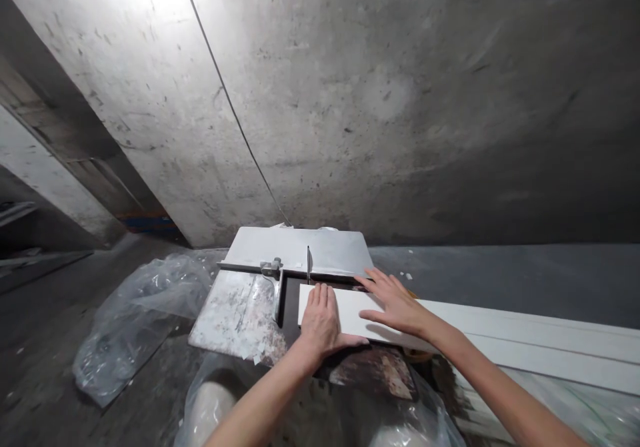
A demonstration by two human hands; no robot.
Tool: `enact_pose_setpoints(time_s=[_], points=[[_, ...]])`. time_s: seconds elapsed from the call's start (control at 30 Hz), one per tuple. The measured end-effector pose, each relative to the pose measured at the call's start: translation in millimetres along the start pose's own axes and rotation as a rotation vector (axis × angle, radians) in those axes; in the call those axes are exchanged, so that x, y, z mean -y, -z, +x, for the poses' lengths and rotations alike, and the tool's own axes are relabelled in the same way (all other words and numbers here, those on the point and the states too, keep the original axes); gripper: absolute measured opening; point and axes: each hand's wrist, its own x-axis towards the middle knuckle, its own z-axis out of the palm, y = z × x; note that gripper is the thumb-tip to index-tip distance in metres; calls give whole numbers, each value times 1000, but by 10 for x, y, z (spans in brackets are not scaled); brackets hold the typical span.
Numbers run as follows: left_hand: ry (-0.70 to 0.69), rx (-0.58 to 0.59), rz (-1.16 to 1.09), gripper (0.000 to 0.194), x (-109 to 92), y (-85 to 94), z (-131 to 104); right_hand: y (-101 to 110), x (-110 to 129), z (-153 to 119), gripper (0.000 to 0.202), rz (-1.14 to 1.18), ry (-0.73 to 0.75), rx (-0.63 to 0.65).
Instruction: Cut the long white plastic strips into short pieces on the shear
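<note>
A long white board [450, 312] lies across a small saw table [240, 307] and runs off to the right. My left hand [323, 323] presses flat on the board's left end, its fingers together and its thumb stretched out along the near edge. With fingers spread, my right hand [393, 301] is over the board farther right, holding nothing; whether it touches the surface is hard to tell. A thin upright blade [309, 263] stands just beyond the board's left end. Left of that end, a metal guide [273, 268] is fixed to the table.
Clear plastic sheeting [135, 320] is heaped on the floor at the left. More white boards [560, 353] extend at the right. A concrete wall [400, 100] rises behind the table, with a cable [230, 100] hanging down it.
</note>
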Motion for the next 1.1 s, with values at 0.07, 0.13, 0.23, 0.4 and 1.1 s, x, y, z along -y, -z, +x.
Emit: enact_pose_setpoints(time_s=[0.07, 0.13, 0.23, 0.4, 1.1], points=[[-3, 2, -11, 117, -92, -67, 95, -1, 78, 92, 79, -13, 35, 27], [-19, 4, -29, 111, -140, -88, 183, -7, 109, 132, 73, -45, 58, 43], [-35, 10, -57, 100, -150, -73, 278, -14, 97, 136, 71, -85, 74, 52], [-17, 12, -27, 92, -130, -105, 355, -64, 28, 151, 73, -117, 88, 53], [21, 8, -47, 100, -121, -151, 366, -121, -16, 199, 76, -159, 88, 80]])
